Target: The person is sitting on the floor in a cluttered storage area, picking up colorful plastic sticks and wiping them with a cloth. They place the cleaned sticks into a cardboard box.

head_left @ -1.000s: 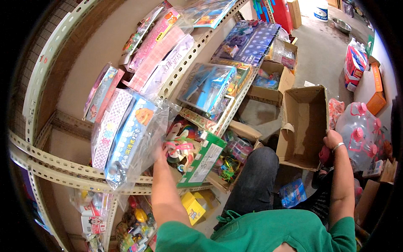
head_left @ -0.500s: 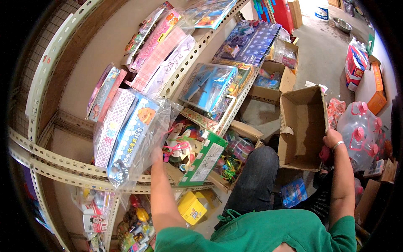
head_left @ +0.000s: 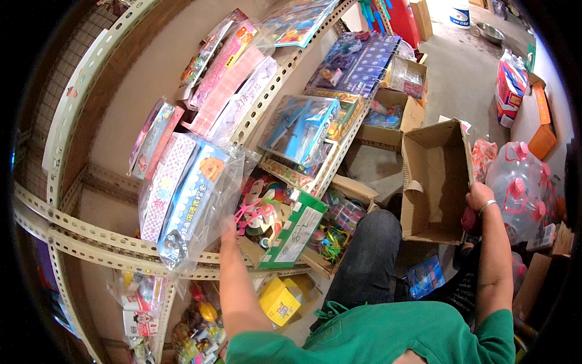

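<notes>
My right hand (head_left: 481, 198) is closed on the right edge of a bare cardboard box (head_left: 435, 176), which stands tilted with its inside facing me. A light band circles that wrist. My left hand (head_left: 228, 225) is at the shelf's front rail, beside the clear plastic wrap around a blue boxed toy (head_left: 195, 203); its fingers are hidden. Just right of it sits a green-and-brown carton (head_left: 292, 233) of mixed small toys, with a pink plastic piece (head_left: 257, 210) on top.
Perforated metal shelving (head_left: 127, 258) curves along the left, stacked with boxed toys. On the floor at right stand large clear plastic bottles (head_left: 515, 185). A yellow box (head_left: 280, 301) lies below the shelf, and a blue packet (head_left: 425, 277) near my knee.
The view has shifted slightly. Both hands stay in nearly the same places, the right one still on the cardboard box's edge.
</notes>
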{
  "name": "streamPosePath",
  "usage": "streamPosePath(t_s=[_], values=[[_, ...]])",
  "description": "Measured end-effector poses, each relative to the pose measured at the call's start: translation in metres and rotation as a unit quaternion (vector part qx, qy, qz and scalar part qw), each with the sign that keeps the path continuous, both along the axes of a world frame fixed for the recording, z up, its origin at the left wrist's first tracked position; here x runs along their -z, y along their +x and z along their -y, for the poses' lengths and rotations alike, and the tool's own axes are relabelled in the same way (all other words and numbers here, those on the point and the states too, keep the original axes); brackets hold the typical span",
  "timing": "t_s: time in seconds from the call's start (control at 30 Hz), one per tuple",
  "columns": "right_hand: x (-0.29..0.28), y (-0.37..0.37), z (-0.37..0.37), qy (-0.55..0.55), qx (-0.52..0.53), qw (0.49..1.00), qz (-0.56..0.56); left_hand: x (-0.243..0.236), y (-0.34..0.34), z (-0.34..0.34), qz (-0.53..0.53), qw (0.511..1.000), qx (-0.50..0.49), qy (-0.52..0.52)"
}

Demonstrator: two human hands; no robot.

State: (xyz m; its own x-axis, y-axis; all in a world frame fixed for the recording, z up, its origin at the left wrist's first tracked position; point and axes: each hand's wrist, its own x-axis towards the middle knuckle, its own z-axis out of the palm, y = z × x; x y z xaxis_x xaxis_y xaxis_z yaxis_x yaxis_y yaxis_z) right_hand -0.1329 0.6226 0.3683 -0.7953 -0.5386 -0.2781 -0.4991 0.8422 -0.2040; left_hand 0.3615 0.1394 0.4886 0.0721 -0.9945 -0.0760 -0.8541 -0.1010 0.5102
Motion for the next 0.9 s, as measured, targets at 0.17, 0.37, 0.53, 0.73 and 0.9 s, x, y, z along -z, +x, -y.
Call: streamPosePath(t_s=[0.17, 0.37, 0.53, 0.73, 0.9], values=[[0.0, -0.005, -0.007, 0.004, -0.009, 1.0, -0.027, -0.029, -0.055, -0.061, 0.025, 0.977, 0.106, -0.183], [-0.012, -0.004, -0.01, -0.028, 0.035, 0.998, -0.035, 0.009, -0.147, -0.136, -0.18, 0.918, 0.333, -0.119], [-0.012, -0.001, -0.005, -0.069, 0.058, 0.994, -0.062, 0.034, -0.232, -0.217, -0.165, 0.832, 0.513, -0.131], [-0.009, -0.005, -0.013, -0.145, 0.063, 0.986, -0.063, 0.068, -0.29, -0.227, -0.102, 0.839, 0.533, -0.035], [-0.009, -0.015, -0.008, -0.172, 0.094, 0.979, -0.059, 0.096, -0.329, -0.209, -0.069, 0.864, 0.498, 0.036]])
